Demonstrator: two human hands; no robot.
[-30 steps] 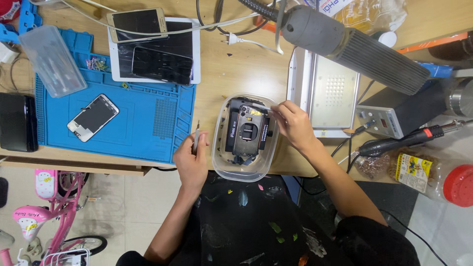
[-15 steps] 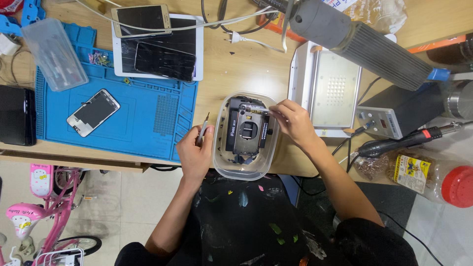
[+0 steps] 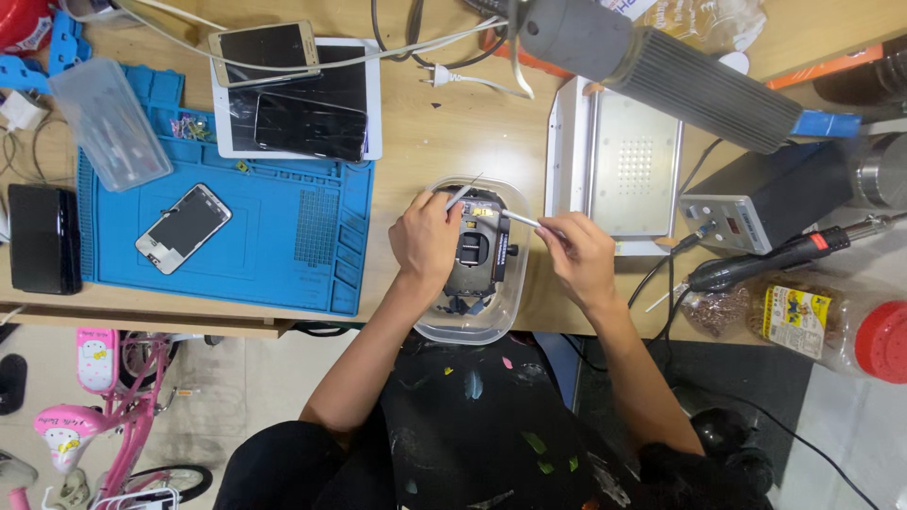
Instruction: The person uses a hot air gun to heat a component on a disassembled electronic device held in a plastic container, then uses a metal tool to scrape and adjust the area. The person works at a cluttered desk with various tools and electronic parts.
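A clear plastic tray (image 3: 501, 316) sits at the front edge of the wooden desk. Inside it lies an opened phone body (image 3: 480, 253) with dark inner parts showing. My left hand (image 3: 425, 238) rests over the tray's left side and holds a thin metal tool (image 3: 460, 195) that points up and right. My right hand (image 3: 578, 257) is just right of the tray and holds a slim metal tool (image 3: 521, 219) whose tip reaches over the phone body's upper end.
A blue work mat (image 3: 283, 236) lies left of the tray with a small phone (image 3: 182, 228) on it. A tablet (image 3: 302, 99) with two phones on top sits behind. A metal heating plate (image 3: 624, 165), a soldering station (image 3: 756, 203), a soldering iron (image 3: 765, 260) and a red-lidded jar (image 3: 831, 326) stand on the right.
My left hand moved from beside the tray onto its left side with the tool raised. My right hand pulled back to the right, its tool now reaching over the phone body.
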